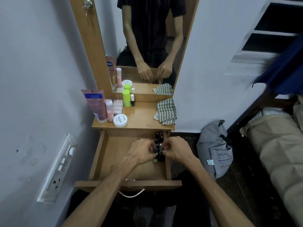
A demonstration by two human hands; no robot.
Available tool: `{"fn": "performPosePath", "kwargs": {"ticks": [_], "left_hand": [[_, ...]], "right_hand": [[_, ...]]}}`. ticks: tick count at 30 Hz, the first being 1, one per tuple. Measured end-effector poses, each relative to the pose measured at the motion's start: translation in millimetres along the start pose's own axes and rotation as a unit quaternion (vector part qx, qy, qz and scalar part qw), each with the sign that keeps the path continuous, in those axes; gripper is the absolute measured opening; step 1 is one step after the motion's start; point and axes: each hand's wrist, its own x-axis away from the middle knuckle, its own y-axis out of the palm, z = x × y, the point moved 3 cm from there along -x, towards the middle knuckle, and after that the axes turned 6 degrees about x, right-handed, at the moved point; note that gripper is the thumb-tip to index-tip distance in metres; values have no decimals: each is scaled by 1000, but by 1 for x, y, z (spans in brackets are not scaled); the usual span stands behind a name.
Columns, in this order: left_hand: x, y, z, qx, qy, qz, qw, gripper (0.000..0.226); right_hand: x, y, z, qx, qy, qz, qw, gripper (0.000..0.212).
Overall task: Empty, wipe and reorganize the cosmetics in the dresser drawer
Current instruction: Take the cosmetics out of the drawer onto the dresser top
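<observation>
I judge this the reorganizing step: both hands, left (142, 150) and right (175, 149), pinch small bottles (158, 145) at the drawer (114, 154)'s right side; next, line them up.

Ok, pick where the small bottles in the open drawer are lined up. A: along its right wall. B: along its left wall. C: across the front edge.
A: the small bottles run in a row against the drawer's right wall, both hands at them.

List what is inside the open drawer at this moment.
The drawer holds small nail polish bottles lined along its right wall. The left hand and right hand cover the nearer bottles, so their count is unclear.
</observation>
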Motion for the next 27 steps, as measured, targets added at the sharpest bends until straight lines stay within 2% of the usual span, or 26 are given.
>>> {"fn": "performPosePath", "kwargs": {"ticks": [5,9,19,27], "left_hand": [[2,17,5,-13,-2,3,1000,31],[3,25,8,-26,-3,10,1000,26],[12,21,1,-22,13,24,999,19],[17,-43,3,-16,29,33,999,17]], "right_hand": [[11,15,2,41,-19,4,999,34],[13,26,-2,62,-29,11,998,42],[12,23,-7,19,-22,45,999,21],[7,-5,-24,-36,-37,37,998,27]]}}
